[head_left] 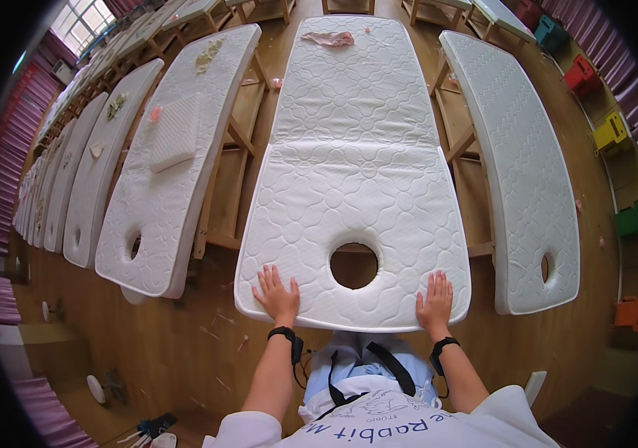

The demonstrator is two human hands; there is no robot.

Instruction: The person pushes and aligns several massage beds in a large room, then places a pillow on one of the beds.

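A white quilted massage-bed mattress (356, 179) stretches away in front of me, with a crease across its middle and a round face hole near its close end. My left hand (277, 299) lies flat on the near left corner, fingers spread. On the near right corner, left of the edge, my right hand (436, 305) also rests flat with its fingers apart. Neither hand holds anything. A crumpled pink cloth (330, 39) lies at the mattress's far end, beside a small pink item (367, 30).
On the left stands another bed (128, 205) with a white wedge-shaped pillow (177, 133), and more beds line up beyond it. A patterned bed (531, 179) stands to the right. Several coloured plastic objects, one yellow (610, 133), line the right wall. Small litter dots the wooden floor (207, 366).
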